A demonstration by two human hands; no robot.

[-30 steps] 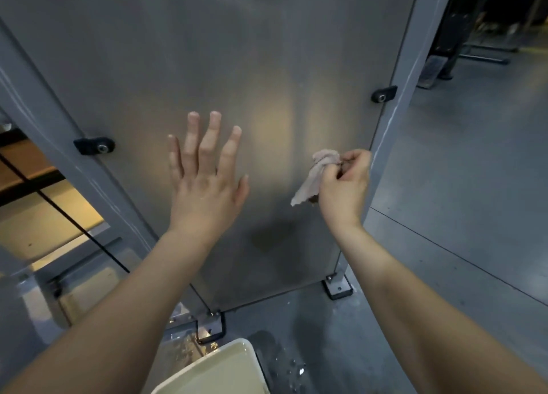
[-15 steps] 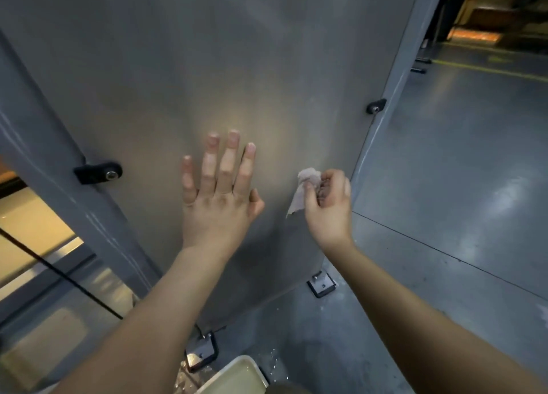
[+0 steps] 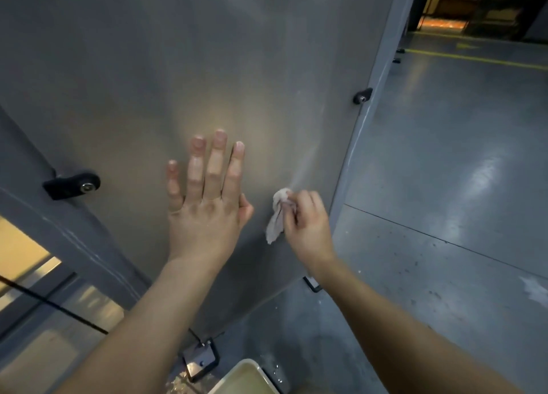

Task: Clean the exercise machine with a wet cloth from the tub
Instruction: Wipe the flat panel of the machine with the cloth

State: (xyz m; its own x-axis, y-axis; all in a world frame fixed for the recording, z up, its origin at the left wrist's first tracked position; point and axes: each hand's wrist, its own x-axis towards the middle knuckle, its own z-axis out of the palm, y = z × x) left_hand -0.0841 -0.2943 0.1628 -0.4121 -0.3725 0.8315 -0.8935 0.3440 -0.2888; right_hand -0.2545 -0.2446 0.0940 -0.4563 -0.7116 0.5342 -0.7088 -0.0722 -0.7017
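A: Head view: how is the left hand placed?
B: It is laid flat on the machine's grey panel, fingers straight and spread; nothing is held.
A: And the right hand?
B: Its fingers are curled round a bunched cloth, which is pressed to the panel near its right edge. The tub is seen on the floor below.

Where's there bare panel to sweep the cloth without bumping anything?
Free: the wide panel above the left hand, between the left bolt and right bolt. Also the strip below the cloth, down to the panel's bottom edge. Crowded: the narrow gap between left hand and right hand.
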